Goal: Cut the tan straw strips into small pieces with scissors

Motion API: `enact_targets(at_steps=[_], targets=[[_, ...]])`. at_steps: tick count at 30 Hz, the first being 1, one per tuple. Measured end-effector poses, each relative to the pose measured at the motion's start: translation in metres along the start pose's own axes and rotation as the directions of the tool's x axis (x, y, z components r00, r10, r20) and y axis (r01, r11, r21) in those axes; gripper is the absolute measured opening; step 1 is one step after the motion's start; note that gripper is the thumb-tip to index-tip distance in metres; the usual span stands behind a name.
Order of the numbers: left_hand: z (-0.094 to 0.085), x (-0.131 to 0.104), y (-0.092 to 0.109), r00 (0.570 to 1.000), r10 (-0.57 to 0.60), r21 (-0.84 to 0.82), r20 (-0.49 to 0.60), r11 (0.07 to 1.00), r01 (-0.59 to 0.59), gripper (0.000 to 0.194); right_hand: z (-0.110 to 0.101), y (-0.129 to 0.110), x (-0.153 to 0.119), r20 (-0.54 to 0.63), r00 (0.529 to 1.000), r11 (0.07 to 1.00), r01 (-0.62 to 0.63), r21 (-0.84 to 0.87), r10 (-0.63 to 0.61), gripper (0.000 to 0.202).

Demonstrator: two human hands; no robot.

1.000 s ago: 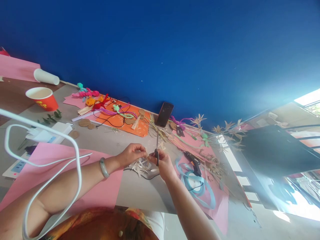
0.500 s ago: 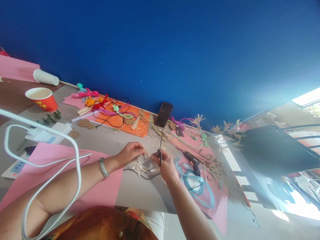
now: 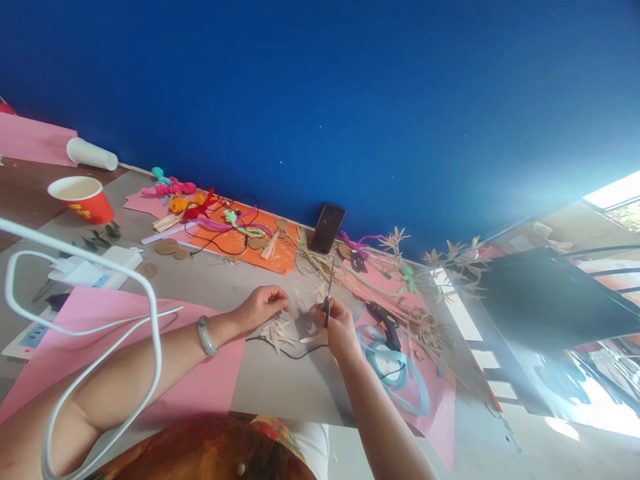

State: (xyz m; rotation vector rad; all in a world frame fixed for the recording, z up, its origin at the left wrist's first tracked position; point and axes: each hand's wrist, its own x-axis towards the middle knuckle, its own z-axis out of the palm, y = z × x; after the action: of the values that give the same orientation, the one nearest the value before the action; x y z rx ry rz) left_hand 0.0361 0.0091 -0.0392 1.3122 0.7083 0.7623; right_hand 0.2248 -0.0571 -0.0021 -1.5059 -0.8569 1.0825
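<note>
My right hand (image 3: pixel 341 328) is closed on the black handles of a pair of scissors (image 3: pixel 327 308), whose blades point up and away. Curled with thumb and fingertips together, my left hand (image 3: pixel 261 307) is to the left of the scissors; whatever it pinches, if anything, is too small to make out. Below and between the hands lies a small heap of pale, leaf-like strips (image 3: pixel 277 335) on the grey table (image 3: pixel 273 387). A thin dark cord (image 3: pixel 300 355) curves just in front of the heap.
A phone (image 3: pixel 327 228) leans on the blue wall. To the right are a black glue gun (image 3: pixel 386 324), blue ribbon (image 3: pixel 419 381) and dried stems. Orange paper (image 3: pixel 280 259) holds yarn pieces at the back. Leftward are a red paper cup (image 3: pixel 85 201), a power strip (image 3: pixel 117 265) and a white cable (image 3: pixel 156 347).
My right hand has moved slightly right with the scissors, away from my left hand. The gap between the hands is wider; the left hand has barely moved.
</note>
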Motion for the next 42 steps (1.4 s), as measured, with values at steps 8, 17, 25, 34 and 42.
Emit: enact_targets(at_steps=[8,17,25,34,42], targets=[[-0.003,0.003,-0.003,0.999,-0.031,-0.019,-0.017,0.999,0.030,0.027,-0.008,0.006,-0.004,0.002,1.000,0.999,0.015,-0.052,-0.015,0.032],[-0.001,0.001,0.000,1.000,-0.024,-0.016,-0.007,1.000,0.024,0.029,-0.006,0.008,-0.004,-0.026,0.998,0.998,0.061,0.019,-0.060,0.027],[0.002,-0.003,0.003,0.996,0.011,0.029,0.093,0.999,-0.014,0.026,-0.009,0.021,0.001,-0.148,0.978,0.979,0.163,0.119,-0.145,0.018],[0.003,-0.007,0.005,0.975,0.016,0.094,0.222,0.995,-0.037,0.022,-0.023,0.003,0.017,-0.228,0.952,0.952,0.248,0.180,-0.205,0.022],[0.004,-0.008,0.011,0.972,0.009,0.122,0.233,0.992,-0.038,0.021,-0.020,0.008,0.029,-0.143,0.985,0.973,0.120,0.195,-0.093,0.019]])
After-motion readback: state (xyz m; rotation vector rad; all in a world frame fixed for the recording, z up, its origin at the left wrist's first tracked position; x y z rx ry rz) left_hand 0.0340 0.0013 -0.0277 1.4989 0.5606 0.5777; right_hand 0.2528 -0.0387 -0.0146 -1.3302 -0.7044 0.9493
